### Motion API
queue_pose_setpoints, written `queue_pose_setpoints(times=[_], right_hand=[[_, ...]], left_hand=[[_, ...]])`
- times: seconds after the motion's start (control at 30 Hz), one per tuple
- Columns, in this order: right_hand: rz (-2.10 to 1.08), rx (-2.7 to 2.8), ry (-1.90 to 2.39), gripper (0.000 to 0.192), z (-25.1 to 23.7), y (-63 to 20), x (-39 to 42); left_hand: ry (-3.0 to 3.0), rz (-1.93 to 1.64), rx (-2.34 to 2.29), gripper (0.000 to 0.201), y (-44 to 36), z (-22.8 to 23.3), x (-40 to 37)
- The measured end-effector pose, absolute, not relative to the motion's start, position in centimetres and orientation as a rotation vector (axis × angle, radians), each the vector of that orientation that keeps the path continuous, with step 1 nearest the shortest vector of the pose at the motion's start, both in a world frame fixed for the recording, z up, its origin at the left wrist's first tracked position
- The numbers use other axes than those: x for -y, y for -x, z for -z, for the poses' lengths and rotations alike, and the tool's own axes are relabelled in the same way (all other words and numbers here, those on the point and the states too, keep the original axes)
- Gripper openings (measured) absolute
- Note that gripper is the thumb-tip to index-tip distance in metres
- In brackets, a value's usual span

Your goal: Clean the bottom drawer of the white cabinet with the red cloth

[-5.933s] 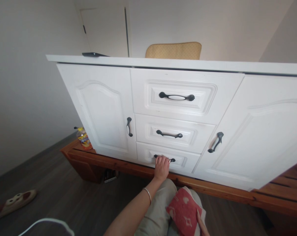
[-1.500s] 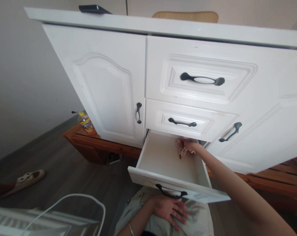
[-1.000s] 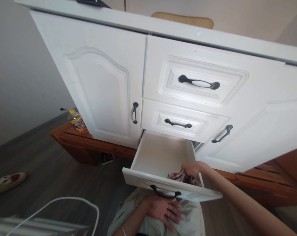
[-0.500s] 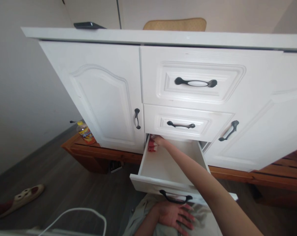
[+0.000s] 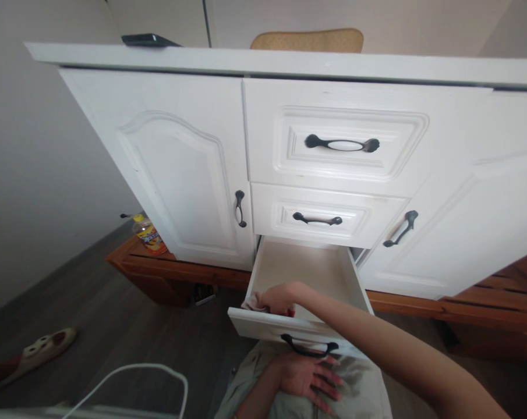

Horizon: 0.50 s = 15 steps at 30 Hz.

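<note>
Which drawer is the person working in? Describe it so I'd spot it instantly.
Find the white cabinet on the wooden base. Between its two doors is a stack of three drawers. The bottom drawer is the one: it alone is pulled open, and the right hand presses a red cloth into its front left corner.

White cabinet (image 5: 180, 169) with black handles (image 5: 342, 144), the top one with a white centre. Open drawer (image 5: 304, 273), cream-white inside. At its 7 o'clock corner, a red and pale cloth (image 5: 257, 302). Reddish-brown wooden base (image 5: 158, 273). At 9 o'clock, a yellow-labelled bottle (image 5: 146, 234). Dark grey wood-grain floor (image 5: 115, 326). Beige trousers (image 5: 359, 390). Tan dotted cushion (image 5: 307, 41) at 12 o'clock.
</note>
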State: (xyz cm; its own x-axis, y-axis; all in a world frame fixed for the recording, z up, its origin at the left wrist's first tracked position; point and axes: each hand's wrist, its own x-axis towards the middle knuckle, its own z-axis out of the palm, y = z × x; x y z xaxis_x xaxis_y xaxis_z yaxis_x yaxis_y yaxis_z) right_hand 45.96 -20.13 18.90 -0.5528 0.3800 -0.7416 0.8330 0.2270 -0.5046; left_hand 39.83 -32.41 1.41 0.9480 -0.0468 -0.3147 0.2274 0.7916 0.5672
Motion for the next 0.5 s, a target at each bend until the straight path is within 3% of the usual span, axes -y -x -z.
queue_pose_setpoints(times=[0.23,0.37,0.5], right_hand=[[1.176,-1.826,-1.395,0.052,-18.9,-58.5,25.7],[1.033,-1.926,-1.456,0.038,-18.9,-64.1,28.8],[1.027,-1.909,-1.466,0.034,-18.4,-64.1,28.1]], left_hand=[[-0.655,0.147,-0.307,0.042,-39.7,-2.1,32.4],[-0.659,0.143,-0.262,0.041,-39.9,-2.1,32.4],[-0.655,0.142,-0.254,0.042,-40.0,-1.6,32.4]])
